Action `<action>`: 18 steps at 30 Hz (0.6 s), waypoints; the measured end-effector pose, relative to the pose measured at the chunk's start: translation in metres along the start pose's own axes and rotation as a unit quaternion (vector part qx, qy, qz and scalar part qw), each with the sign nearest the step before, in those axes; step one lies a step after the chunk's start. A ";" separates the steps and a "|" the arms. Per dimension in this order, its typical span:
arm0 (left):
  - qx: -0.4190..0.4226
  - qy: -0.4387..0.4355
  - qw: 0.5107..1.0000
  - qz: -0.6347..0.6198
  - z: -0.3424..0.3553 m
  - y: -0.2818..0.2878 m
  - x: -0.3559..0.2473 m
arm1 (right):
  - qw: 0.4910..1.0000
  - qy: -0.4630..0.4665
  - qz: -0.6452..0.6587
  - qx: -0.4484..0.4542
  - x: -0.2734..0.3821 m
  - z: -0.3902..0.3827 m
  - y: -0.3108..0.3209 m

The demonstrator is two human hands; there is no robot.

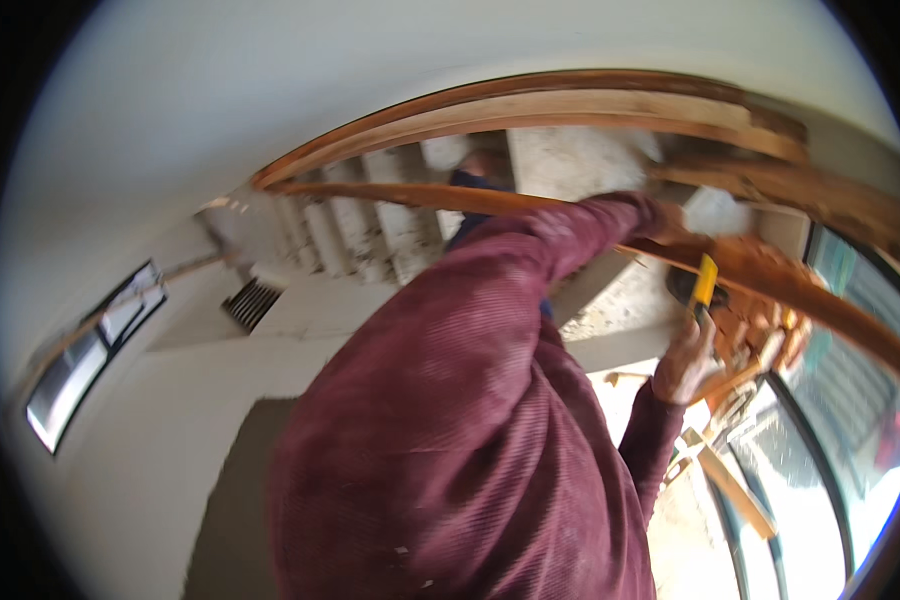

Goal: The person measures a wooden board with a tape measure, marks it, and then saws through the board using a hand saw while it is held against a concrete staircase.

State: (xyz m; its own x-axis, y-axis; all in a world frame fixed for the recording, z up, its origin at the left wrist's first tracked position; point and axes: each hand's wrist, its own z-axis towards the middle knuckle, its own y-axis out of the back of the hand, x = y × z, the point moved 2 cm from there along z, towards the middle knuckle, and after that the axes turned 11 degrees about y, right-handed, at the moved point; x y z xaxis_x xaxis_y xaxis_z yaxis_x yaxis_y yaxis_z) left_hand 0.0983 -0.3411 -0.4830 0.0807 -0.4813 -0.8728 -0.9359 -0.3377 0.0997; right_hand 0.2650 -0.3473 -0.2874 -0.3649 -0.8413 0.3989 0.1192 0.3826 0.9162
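We see the right hand (682,362) gripping a yellow tool (705,283) by the rail (795,287); contact unclear. Left hand (674,221) blurred at the rail, grip can't be told. Our left sleeve (530,255) blocks mid-rail. Stairs (398,235) left of sleeve, window (865,330) by rail's right end.

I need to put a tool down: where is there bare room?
Two pale, speckled patches look free: one between the upper wooden rail and lower wooden rail, right of the stair steps; another between the left sleeve and right hand. Crowded: beside the yellow tool, with orange-brown pieces; below the hand, with a plank.
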 end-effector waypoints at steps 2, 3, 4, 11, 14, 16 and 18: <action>0.014 -0.025 0.999 0.016 0.057 -0.017 0.041 | 0.996 0.082 0.026 -0.018 -0.015 0.013 -0.008; 0.012 -0.045 0.999 -0.028 0.048 -0.018 0.039 | 0.999 0.049 0.012 -0.003 -0.002 0.018 -0.010; 0.001 -0.068 0.995 -0.075 0.030 -0.012 0.032 | 1.000 0.009 -0.024 0.016 0.003 0.019 -0.010; -0.058 -0.068 0.996 0.012 -0.001 0.008 0.005 | 0.998 -0.043 -0.016 0.038 0.033 0.034 0.014; -0.029 -0.070 0.997 -0.014 0.006 0.017 0.001 | 0.998 0.007 -0.035 0.048 0.012 0.028 0.005; -0.037 -0.075 0.996 -0.025 0.007 0.007 -0.002 | 0.998 -0.019 -0.031 0.043 0.004 0.023 0.008; -0.062 -0.076 0.995 -0.008 0.007 0.006 0.000 | 0.997 -0.049 -0.021 0.048 0.016 0.033 0.011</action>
State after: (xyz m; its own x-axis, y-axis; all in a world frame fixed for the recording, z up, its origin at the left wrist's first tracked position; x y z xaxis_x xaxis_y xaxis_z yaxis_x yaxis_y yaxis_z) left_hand 0.0900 -0.3375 -0.4852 0.0325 -0.3499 -0.9362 -0.8850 -0.4454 0.1358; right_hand 0.2306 -0.3438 -0.2721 -0.4566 -0.8178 0.3503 0.0153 0.3865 0.9222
